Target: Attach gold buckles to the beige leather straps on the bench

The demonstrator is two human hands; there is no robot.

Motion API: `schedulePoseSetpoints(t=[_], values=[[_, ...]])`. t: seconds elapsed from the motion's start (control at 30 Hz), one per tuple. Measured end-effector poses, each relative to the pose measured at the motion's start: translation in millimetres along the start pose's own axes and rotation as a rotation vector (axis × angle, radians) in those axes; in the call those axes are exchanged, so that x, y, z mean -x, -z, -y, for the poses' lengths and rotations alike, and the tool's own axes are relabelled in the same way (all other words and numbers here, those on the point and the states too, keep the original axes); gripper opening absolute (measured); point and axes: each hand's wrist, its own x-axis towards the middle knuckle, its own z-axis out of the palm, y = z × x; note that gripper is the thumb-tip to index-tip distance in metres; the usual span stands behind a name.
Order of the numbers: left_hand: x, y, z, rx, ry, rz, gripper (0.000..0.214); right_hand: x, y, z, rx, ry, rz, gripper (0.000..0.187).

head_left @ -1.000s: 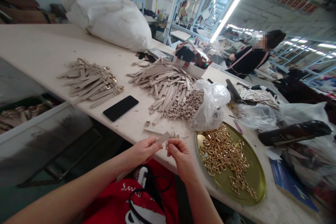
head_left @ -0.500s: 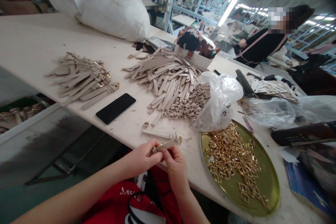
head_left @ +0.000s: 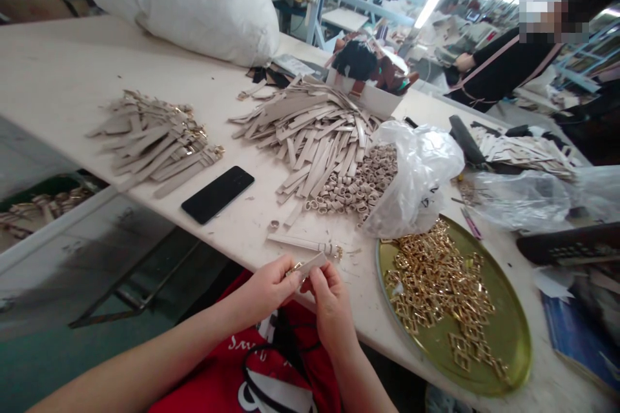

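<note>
My left hand and my right hand are pinched together on one short beige strap with a gold buckle at its end, held just off the table's near edge. A finished strap lies on the table right behind my hands. A round gold tray of gold buckles sits to my right. Beyond lie a pile of plain beige straps, a heap of small beige loops spilling from a clear bag, and a pile of straps with buckles at left.
A black phone lies face down between the piles. A big white sack stands at the back. More bags, a black calculator and a blue book crowd the right. Another person in black works across the table.
The view has shifted slightly. My hands stay at the table edge working the same strap; its free end has tilted and the fingers have closed nearer together on it.
</note>
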Motion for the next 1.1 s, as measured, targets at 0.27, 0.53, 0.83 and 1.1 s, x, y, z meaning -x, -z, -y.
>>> schedulePoseSetpoints(t=[0.27, 0.53, 0.83, 1.1], values=[[17, -1.7, 5, -0.006, -0.032, 0.003, 0.024, 11, 0, 1, 0.039, -0.107, 0.163, 0.014], [37, -8.8, -3, -0.24, -0.104, -0.087, 0.021, 33, 4, 7, 0.803, 0.535, -0.018, 0.008], [59, 1.7, -18, -0.348, -0.138, -0.056, 0.032, 39, -1, 18, 0.431, 0.105, 0.261, 0.015], [41, 30.3, -4, -0.038, -0.157, -0.105, 0.033, 0, -18, 39, 0.718, 0.3, 0.386, 0.021]])
